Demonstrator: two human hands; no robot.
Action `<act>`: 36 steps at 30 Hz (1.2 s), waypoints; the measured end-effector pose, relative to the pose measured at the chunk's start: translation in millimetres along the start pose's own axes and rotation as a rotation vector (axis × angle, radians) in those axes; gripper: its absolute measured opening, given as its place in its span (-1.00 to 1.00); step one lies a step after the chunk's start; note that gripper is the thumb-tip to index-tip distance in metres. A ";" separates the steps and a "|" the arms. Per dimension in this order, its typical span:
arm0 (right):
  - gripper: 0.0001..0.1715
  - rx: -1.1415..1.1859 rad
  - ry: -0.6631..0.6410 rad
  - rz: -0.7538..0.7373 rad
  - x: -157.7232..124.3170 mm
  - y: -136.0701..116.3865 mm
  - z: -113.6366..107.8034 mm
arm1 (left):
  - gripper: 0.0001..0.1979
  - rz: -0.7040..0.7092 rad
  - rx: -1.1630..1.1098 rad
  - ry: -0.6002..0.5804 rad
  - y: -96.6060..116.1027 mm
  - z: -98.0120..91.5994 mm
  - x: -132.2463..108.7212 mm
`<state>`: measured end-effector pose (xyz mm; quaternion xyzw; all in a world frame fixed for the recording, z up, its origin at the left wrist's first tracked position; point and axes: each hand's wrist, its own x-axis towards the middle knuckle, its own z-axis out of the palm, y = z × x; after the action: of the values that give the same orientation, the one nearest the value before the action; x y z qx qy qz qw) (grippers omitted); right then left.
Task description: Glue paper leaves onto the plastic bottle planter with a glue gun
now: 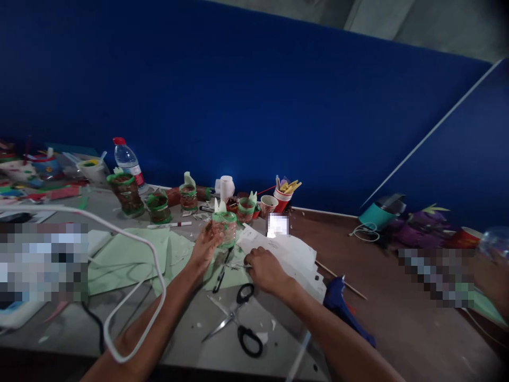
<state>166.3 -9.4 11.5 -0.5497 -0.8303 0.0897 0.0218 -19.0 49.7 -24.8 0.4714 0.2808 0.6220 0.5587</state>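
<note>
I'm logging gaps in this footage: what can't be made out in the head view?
Head view:
Under the right hand: hidden by the hand.
Green-rimmed container at the left hand: back hidden by its front.
White paper: marks too small to read.
Clear container, far right: cut off by the edge.

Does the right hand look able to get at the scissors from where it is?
Probably yes: the right hand is close by, and the open scissors lie on the table with nothing seen on top of them.
</note>
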 end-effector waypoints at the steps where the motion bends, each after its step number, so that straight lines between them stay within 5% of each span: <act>1: -0.75 -0.009 -0.015 0.001 1.0 0.4 3.1 | -0.61 0.001 0.013 0.002 0.8 0.0 0.0; 9: -0.78 0.008 -0.022 0.016 7.1 3.8 14.8 | -0.56 -0.067 0.000 -0.004 2.7 3.6 -2.1; 17: -0.76 0.219 0.189 0.140 3.8 20.1 -17.2 | -0.57 -0.046 -0.048 0.074 -4.6 1.7 -1.8; 23: -0.89 0.980 0.440 0.053 13.6 24.4 -29.8 | -0.49 -0.065 -0.006 0.072 -5.5 2.2 -3.5; 27: -0.86 1.347 0.460 0.037 22.5 13.4 -28.9 | -0.43 -0.079 -0.016 0.038 -2.6 5.2 -5.8; 36: -0.78 1.460 0.503 0.058 32.4 -5.1 -17.9 | -0.44 -0.133 -0.005 0.082 -5.6 6.8 -5.4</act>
<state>151.2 20.6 28.0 -0.4214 -0.5158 0.4876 0.5645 -10.8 44.6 -28.5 0.4245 0.3327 0.6029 0.5879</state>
